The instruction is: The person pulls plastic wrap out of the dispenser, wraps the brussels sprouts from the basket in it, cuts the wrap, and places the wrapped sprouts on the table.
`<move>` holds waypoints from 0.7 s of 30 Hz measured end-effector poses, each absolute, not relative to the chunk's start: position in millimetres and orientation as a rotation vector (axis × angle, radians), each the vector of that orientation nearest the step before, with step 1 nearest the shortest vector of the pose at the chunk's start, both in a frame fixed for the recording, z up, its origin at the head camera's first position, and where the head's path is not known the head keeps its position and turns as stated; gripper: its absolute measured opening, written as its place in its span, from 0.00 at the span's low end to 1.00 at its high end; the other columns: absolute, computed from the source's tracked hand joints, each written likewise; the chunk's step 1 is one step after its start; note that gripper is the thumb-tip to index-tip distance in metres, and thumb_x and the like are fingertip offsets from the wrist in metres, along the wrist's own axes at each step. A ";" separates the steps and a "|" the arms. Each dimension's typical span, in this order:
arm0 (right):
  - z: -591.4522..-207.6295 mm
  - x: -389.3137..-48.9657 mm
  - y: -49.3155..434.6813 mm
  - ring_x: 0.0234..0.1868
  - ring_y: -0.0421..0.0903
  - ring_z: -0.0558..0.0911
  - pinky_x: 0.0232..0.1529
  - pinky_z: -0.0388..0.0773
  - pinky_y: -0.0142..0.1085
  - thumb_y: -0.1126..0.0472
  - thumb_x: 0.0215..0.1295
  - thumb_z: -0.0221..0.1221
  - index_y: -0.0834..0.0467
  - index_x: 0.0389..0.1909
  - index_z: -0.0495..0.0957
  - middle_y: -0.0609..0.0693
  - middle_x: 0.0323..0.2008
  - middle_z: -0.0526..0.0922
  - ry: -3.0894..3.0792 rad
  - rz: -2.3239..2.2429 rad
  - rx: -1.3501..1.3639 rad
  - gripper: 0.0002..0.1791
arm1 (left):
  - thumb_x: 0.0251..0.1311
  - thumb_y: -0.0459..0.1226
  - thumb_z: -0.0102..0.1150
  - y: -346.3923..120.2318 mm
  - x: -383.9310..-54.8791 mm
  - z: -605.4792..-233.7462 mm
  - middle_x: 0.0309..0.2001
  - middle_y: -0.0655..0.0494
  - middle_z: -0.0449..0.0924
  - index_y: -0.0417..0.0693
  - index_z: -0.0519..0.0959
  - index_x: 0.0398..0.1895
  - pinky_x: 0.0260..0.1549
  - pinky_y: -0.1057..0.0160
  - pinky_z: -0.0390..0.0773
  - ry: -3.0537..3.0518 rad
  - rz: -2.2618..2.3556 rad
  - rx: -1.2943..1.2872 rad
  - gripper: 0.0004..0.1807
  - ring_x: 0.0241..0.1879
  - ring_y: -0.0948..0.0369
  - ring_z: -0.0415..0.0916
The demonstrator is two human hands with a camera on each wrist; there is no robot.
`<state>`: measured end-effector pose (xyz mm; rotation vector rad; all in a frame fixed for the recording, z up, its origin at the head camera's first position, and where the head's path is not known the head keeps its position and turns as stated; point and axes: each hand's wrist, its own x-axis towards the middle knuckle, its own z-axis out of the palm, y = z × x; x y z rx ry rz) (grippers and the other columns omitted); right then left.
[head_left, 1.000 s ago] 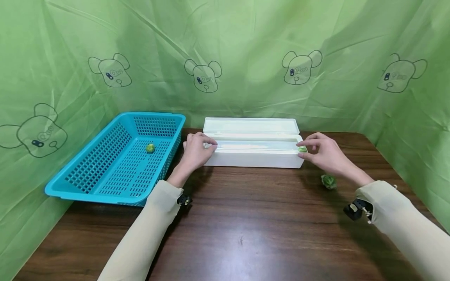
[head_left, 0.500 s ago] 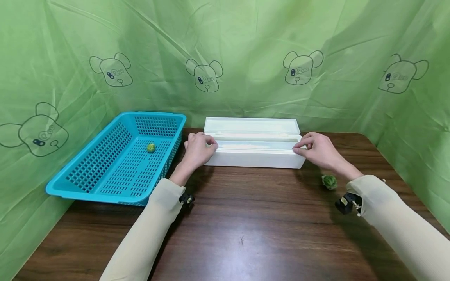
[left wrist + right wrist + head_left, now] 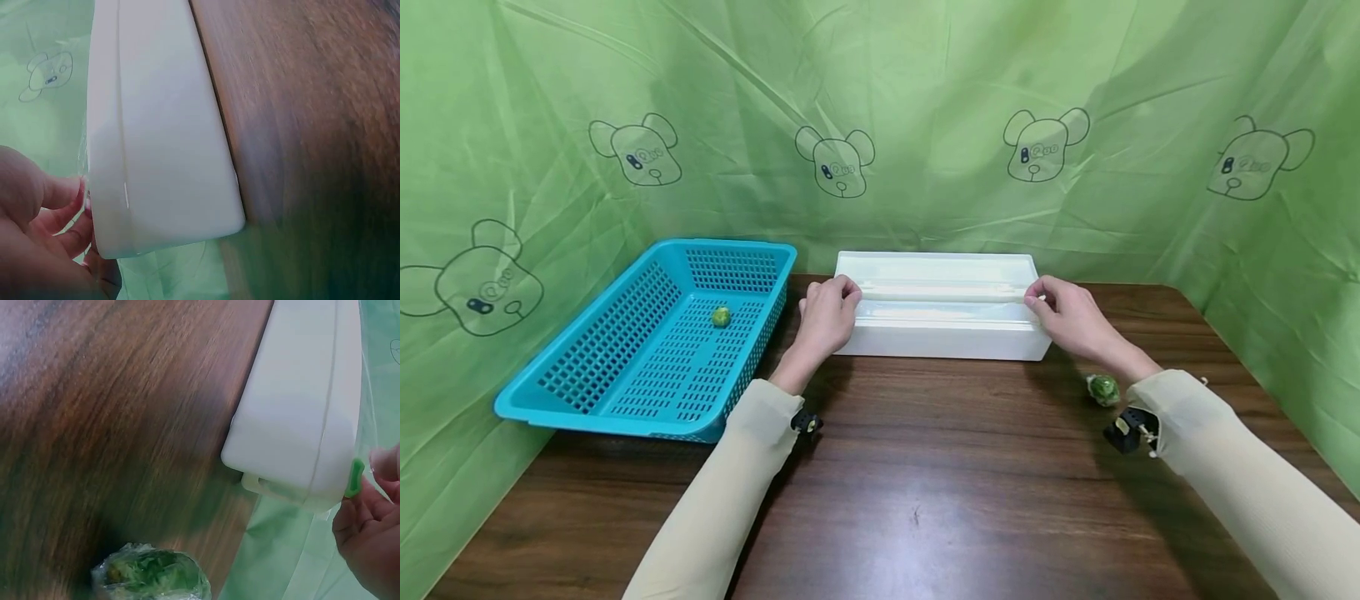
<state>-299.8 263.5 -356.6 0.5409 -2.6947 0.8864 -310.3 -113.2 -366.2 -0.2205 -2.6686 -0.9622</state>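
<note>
A long white cling film dispenser (image 3: 940, 340) lies on the table with its lid (image 3: 936, 268) raised at the back. At its left end my left hand (image 3: 827, 315) pinches the edge of the clear cling film (image 3: 943, 310). My right hand (image 3: 1071, 315) pinches the film's other corner at the right end. In the right wrist view a green slide cutter (image 3: 354, 478) sits on the dispenser's end beside my right fingers. A small green leafy vegetable (image 3: 1103, 389), wrapped in film, lies near my right wrist.
To the left stands a blue perforated basket (image 3: 602, 421) holding one small round green vegetable (image 3: 721, 317). A green cloth (image 3: 925, 100) with printed bear heads hangs behind and at both sides of the brown wooden table (image 3: 940, 467).
My right hand has left the green slide cutter, moved left and pinched the film. Both hands have since risen slightly toward the back of the dispenser.
</note>
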 end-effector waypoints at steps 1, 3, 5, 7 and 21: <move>-356.5 -300.5 263.1 0.34 0.51 0.76 0.35 0.70 0.42 0.61 0.82 0.54 0.63 0.45 0.79 0.56 0.34 0.81 -2.694 0.888 0.537 0.09 | 0.80 0.40 0.54 -113.2 -310.6 -366.2 0.40 0.50 0.81 0.45 0.82 0.44 0.54 0.44 0.64 -2.661 -0.979 -0.222 0.10 0.51 0.48 0.69; -356.8 -301.4 262.0 0.36 0.52 0.77 0.38 0.71 0.43 0.61 0.82 0.54 0.63 0.46 0.79 0.58 0.37 0.83 -2.688 0.893 0.530 0.09 | 0.78 0.41 0.57 -114.1 -310.2 -366.4 0.40 0.51 0.81 0.46 0.85 0.46 0.53 0.45 0.64 -2.656 -0.997 -0.229 0.10 0.50 0.48 0.69; -356.9 -302.4 261.7 0.38 0.52 0.77 0.39 0.71 0.44 0.62 0.82 0.54 0.63 0.46 0.79 0.58 0.39 0.84 -2.685 0.894 0.515 0.08 | 0.76 0.42 0.61 -115.2 -309.7 -366.1 0.40 0.51 0.81 0.46 0.86 0.47 0.52 0.45 0.64 -2.668 -1.001 -0.240 0.10 0.49 0.49 0.69; -356.3 -303.1 261.2 0.38 0.52 0.78 0.39 0.72 0.43 0.63 0.82 0.52 0.62 0.46 0.79 0.58 0.40 0.84 -2.682 0.902 0.491 0.08 | 0.73 0.42 0.65 -116.2 -309.2 -365.5 0.41 0.51 0.81 0.47 0.88 0.48 0.52 0.45 0.64 -2.680 -1.001 -0.255 0.10 0.49 0.49 0.69; -355.6 -306.8 256.7 0.34 0.49 0.84 0.31 0.73 0.29 0.63 0.71 0.68 0.62 0.43 0.90 0.56 0.35 0.90 -2.613 0.869 0.473 0.07 | 0.72 0.35 0.66 -112.8 -312.7 -360.7 0.40 0.49 0.87 0.44 0.89 0.41 0.47 0.52 0.78 -2.529 -1.078 -0.186 0.05 0.42 0.52 0.78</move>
